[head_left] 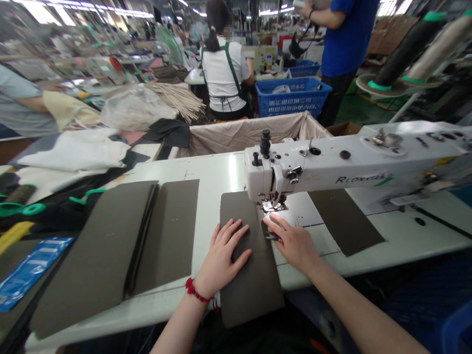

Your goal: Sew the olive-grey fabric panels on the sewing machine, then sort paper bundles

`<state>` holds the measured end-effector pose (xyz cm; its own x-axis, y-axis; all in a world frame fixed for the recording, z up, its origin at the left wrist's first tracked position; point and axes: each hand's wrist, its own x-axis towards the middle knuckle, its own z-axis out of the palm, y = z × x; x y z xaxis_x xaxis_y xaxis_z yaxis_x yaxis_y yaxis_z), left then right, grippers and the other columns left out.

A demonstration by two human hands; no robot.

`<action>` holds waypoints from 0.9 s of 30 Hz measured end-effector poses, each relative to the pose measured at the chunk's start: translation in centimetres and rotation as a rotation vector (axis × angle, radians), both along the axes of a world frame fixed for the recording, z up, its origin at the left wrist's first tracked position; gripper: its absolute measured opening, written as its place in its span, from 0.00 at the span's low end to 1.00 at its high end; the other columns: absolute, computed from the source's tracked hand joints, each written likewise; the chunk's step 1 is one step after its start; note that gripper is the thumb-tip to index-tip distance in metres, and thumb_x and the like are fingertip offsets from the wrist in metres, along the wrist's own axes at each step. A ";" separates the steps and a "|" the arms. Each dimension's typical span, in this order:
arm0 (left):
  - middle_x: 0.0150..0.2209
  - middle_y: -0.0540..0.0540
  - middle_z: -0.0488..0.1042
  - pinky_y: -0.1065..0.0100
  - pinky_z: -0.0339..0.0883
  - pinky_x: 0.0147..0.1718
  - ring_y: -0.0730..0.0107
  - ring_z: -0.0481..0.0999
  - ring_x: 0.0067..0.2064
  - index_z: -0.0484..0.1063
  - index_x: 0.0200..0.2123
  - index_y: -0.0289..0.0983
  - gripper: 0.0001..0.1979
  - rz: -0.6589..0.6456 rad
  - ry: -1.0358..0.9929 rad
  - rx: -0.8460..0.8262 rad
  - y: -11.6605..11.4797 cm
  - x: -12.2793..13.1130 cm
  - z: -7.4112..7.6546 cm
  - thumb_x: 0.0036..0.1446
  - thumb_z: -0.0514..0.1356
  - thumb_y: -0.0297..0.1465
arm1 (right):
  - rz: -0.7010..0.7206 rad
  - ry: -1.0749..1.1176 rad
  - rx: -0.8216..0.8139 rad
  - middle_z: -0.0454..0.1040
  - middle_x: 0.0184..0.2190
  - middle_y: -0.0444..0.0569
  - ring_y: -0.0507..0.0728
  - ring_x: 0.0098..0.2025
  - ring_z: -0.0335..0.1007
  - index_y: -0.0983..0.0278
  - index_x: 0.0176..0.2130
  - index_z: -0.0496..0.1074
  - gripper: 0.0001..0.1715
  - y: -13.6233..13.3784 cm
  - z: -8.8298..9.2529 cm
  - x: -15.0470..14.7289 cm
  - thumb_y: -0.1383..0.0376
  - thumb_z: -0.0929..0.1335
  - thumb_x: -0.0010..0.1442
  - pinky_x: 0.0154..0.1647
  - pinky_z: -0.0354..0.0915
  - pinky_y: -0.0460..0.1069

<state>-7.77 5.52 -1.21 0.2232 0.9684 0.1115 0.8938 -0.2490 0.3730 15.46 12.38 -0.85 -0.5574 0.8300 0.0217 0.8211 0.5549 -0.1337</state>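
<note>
Head view: L hand (224,255) flat, fingers spread, pressing grey panel (254,290) on worktop (214,172) at sewing machine (332,169). R hand (293,243) flat on panel's edge, grasping nothing. Panel prob. thin, limp, light: steer by edges.

Small dark item (272,237) at right hand (295,243): too small to name, possibly clip or tweezers; grip unclear. Left hand (223,255) covers middle of grey panel (254,290). Needle hidden behind head of sewing machine (332,172); machine's right end cut off by frame edge. Second panel (346,221): top hidden under machine arm. Person in blue shirt (342,39) cut off at top edge. Far workshop blurred.
</note>
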 end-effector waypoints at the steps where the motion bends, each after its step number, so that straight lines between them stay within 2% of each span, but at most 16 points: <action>1: 0.68 0.49 0.54 0.47 0.38 0.68 0.58 0.46 0.70 0.52 0.66 0.47 0.28 0.000 0.000 0.000 0.0 0.0 0.0 0.65 0.52 0.41 | -0.001 -0.001 -0.001 0.55 0.67 0.41 0.57 0.43 0.74 0.46 0.66 0.52 0.34 0.0 0.0 0.0 0.64 0.61 0.64 0.39 0.68 0.53; 5: 0.68 0.48 0.54 0.46 0.39 0.68 0.57 0.47 0.70 0.53 0.66 0.47 0.28 -0.001 -0.003 0.003 0.0 0.0 0.1 0.65 0.52 0.40 | -0.004 -0.008 0.007 0.55 0.67 0.41 0.57 0.42 0.74 0.46 0.67 0.50 0.33 0.1 0.0 0.0 0.63 0.60 0.65 0.39 0.68 0.53; 11: 0.67 0.47 0.56 0.45 0.40 0.67 0.56 0.50 0.69 0.54 0.65 0.47 0.27 -0.004 -0.010 0.017 0.0 0.1 0.1 0.64 0.53 0.39 | 0.003 -0.016 0.002 0.54 0.68 0.40 0.57 0.42 0.74 0.48 0.65 0.54 0.33 0.1 -0.2 0.1 0.65 0.62 0.63 0.38 0.68 0.52; 21: 0.68 0.49 0.55 0.46 0.38 0.68 0.59 0.47 0.70 0.53 0.66 0.47 0.27 -0.008 0.021 0.002 -0.1 0.2 0.0 0.65 0.52 0.39 | 0.010 -0.011 0.000 0.54 0.68 0.40 0.57 0.42 0.74 0.48 0.65 0.54 0.34 0.0 -0.2 0.2 0.66 0.62 0.63 0.39 0.68 0.52; 27: 0.68 0.48 0.55 0.44 0.38 0.67 0.57 0.47 0.70 0.52 0.66 0.47 0.27 -0.019 0.023 0.012 -0.1 0.3 0.0 0.65 0.52 0.40 | 0.012 -0.008 -0.005 0.54 0.68 0.40 0.56 0.40 0.74 0.48 0.65 0.54 0.35 0.0 -0.1 0.2 0.65 0.63 0.62 0.38 0.68 0.53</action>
